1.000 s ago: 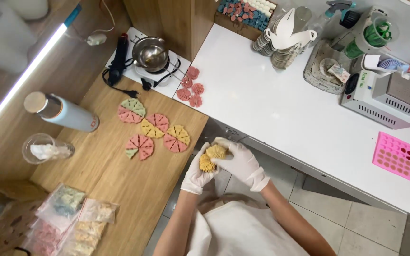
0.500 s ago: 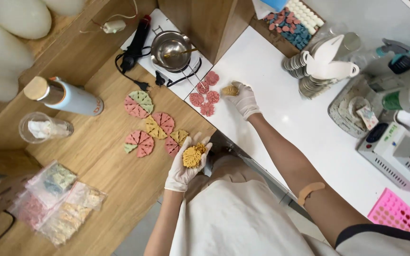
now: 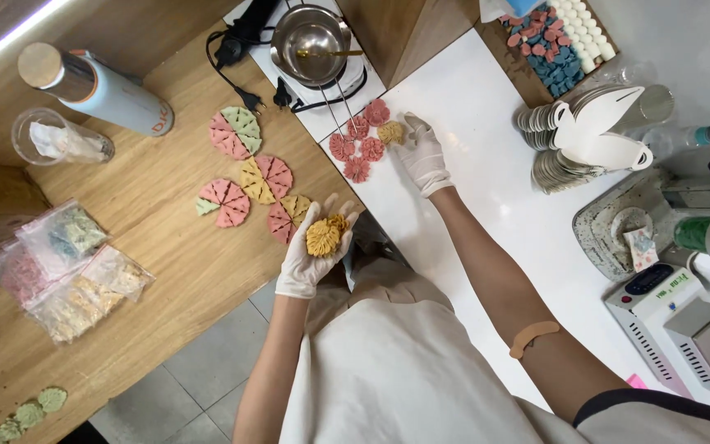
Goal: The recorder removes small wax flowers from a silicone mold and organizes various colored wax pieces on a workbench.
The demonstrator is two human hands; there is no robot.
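Note:
My left hand (image 3: 310, 251), in a white glove, is cupped palm-up near the wooden counter's edge and holds a stack of yellow flower-shaped pieces (image 3: 325, 234). My right hand (image 3: 422, 156), also gloved, reaches forward over the white table (image 3: 486, 222). Its fingertips touch a single yellow flower piece (image 3: 390, 132) set next to several pink flower pieces (image 3: 358, 146). Just left of my left hand, round discs of pink, yellow and green wedges (image 3: 248, 191) lie on the wooden counter (image 3: 158, 271).
A small metal pot (image 3: 312, 37) sits on a white hot plate with a black cord. A grey-blue bottle (image 3: 96, 86), a clear cup (image 3: 59, 138) and plastic bags of pieces (image 3: 71, 267) lie to the left. At right are stacked white shapes (image 3: 585, 136), a box of coloured pieces (image 3: 552, 37) and machines (image 3: 684, 304).
My right hand carried one yellow flower piece from the stack out to the pink flowers and set it down. My left hand stays cupped under the remaining stack. The camera view has come closer.

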